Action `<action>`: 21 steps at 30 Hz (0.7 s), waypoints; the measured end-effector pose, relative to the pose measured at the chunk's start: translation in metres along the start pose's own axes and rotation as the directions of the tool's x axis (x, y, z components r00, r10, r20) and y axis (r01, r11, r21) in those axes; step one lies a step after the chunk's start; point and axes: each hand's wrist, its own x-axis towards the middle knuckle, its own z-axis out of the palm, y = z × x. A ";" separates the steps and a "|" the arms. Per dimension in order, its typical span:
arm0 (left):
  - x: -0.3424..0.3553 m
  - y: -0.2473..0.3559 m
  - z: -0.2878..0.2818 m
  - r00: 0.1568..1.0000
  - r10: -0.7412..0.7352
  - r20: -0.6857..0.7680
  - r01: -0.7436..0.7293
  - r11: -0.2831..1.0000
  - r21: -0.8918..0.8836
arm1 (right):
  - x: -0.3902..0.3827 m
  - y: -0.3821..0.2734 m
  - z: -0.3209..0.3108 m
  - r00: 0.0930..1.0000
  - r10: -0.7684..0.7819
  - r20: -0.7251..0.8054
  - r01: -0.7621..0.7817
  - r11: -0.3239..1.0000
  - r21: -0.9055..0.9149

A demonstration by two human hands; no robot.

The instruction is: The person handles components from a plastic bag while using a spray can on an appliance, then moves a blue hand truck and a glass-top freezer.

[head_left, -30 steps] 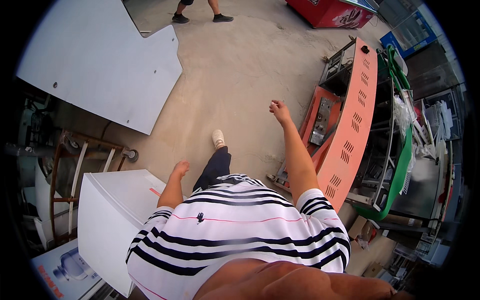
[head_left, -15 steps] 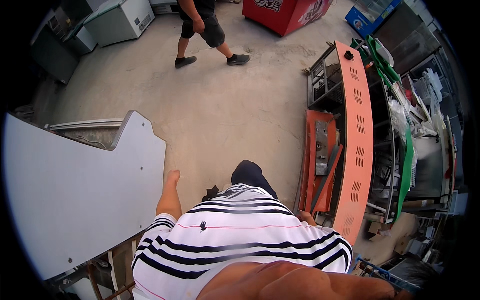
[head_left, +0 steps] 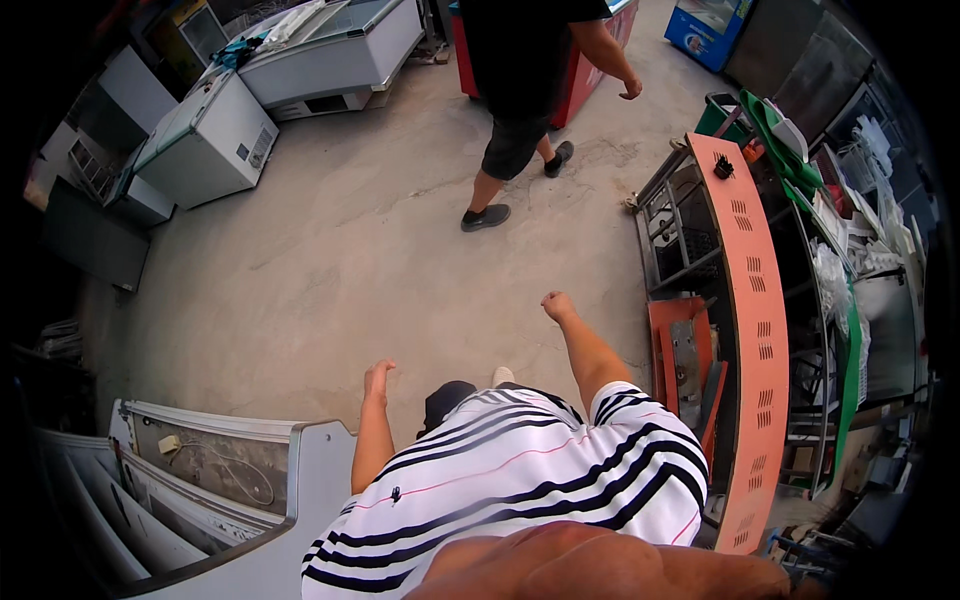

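Note:
My left hand (head_left: 378, 379) hangs over the concrete floor beside the grey panelled cabinet on the left. Its fingers are loosely bent, with the thumb apart, and nothing shows in it. My right hand (head_left: 557, 305) swings forward at the centre right, its fingers curled in, and I see nothing in them. It touches nothing; the orange slotted panel (head_left: 765, 350) of a metal frame stands to its right. One light shoe (head_left: 503, 376) shows below my striped shirt.
Ahead, a person in black (head_left: 515, 100) walks near a red chest freezer (head_left: 575, 85). White chest freezers (head_left: 205, 140) stand at the far left, a blue display cooler (head_left: 708, 30) at the far right. The grey cabinet (head_left: 330, 450) borders my left; scrap and a green strip (head_left: 850, 380) lie beyond the orange panel.
I have moved forward and the view has shifted. My right hand has swung forward from beside the frame. The other person has crossed to the right.

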 end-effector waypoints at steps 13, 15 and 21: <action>0.249 0.369 0.124 0.534 0.295 0.792 0.556 0.584 -0.592 | 0.073 -0.486 0.018 0.021 -0.983 -0.185 0.993 -0.001 0.120; 0.255 0.466 0.130 0.491 0.205 0.847 0.533 0.698 -0.478 | 0.152 -0.468 -0.008 0.230 -0.963 -0.142 0.971 0.218 0.100; 0.384 0.685 0.145 0.013 0.705 0.709 0.422 0.639 -0.643 | 0.298 -0.220 -0.088 0.831 0.554 0.039 -0.412 0.661 -0.627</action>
